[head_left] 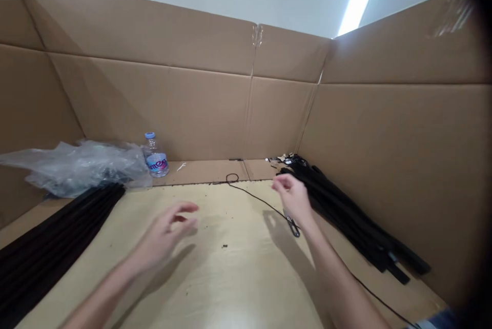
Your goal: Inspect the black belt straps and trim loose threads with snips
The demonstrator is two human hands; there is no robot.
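Observation:
My left hand [171, 229] hovers over the yellowish tabletop [230, 288], left of the middle. Its fingers are curved, with a gap between thumb and forefinger, and it holds nothing I can see. Over on the right, my right hand [294, 198] is raised with its fingers drawn together; whatever may be between the tips is too blurred to make out. Below its wrist lies a small pair of scissors [293, 226], partly covered by the hand. A thin black cord [253, 196] with a loop at its far end runs under my right arm.
Black strips [65, 242] lie in a bundle at left, and more black strips [346, 211] lie at right. Crumpled clear plastic [88, 167] and a water bottle [156, 157] stand at the back left. Cardboard walls [172, 108] surround the table. A small dark scrap [225, 246] lies mid-table.

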